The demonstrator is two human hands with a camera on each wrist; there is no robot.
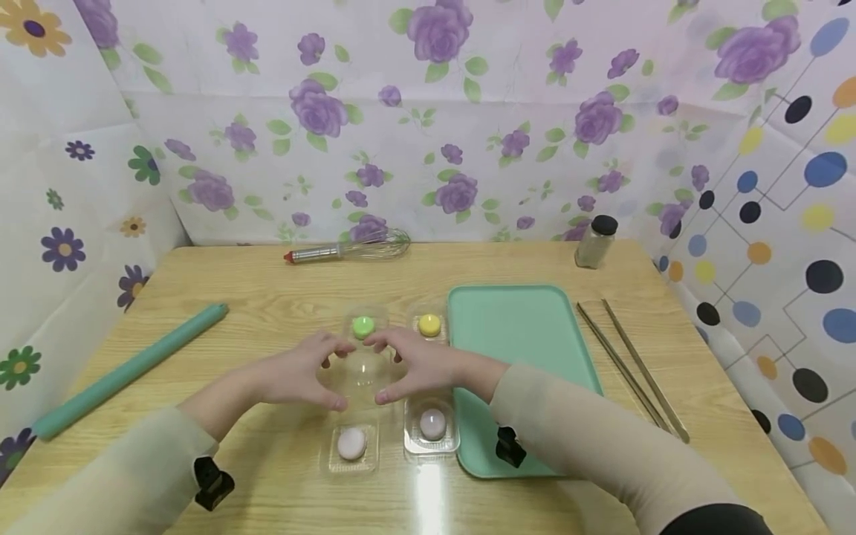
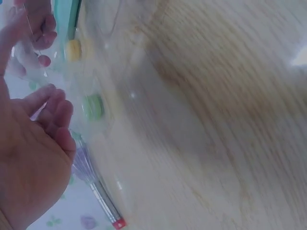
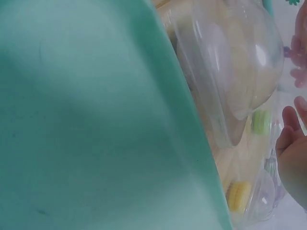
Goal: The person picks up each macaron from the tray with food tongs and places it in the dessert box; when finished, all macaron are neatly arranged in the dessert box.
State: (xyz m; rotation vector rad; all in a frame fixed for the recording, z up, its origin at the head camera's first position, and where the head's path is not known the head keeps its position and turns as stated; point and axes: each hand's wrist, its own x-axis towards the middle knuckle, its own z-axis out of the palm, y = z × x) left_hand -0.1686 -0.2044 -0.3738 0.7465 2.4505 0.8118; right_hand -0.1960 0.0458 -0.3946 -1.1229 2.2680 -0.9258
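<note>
Between the two hands is a clear plastic dome lid (image 1: 363, 375). My left hand (image 1: 297, 371) grips its left side, thumb nearer me and fingers on the far side. Mirroring it, my right hand (image 1: 424, 364) grips the right side. Clear plastic boxes hold round macarons: a green macaron (image 1: 363, 327) and a yellow macaron (image 1: 429, 325) beyond the hands, a pale pink macaron (image 1: 351, 443) and a lilac macaron (image 1: 433, 424) on the near side. A domed clear cover (image 3: 261, 52) shows in the right wrist view. Exact fingertip contact with the lid is hard to see.
A green tray (image 1: 515, 319) lies right of the boxes, partly under my right arm. Beyond it are metal chopsticks (image 1: 635, 364) and a black-capped jar (image 1: 595, 244). A whisk (image 1: 348, 249) lies at the back, a green rolling pin (image 1: 134, 368) at the left.
</note>
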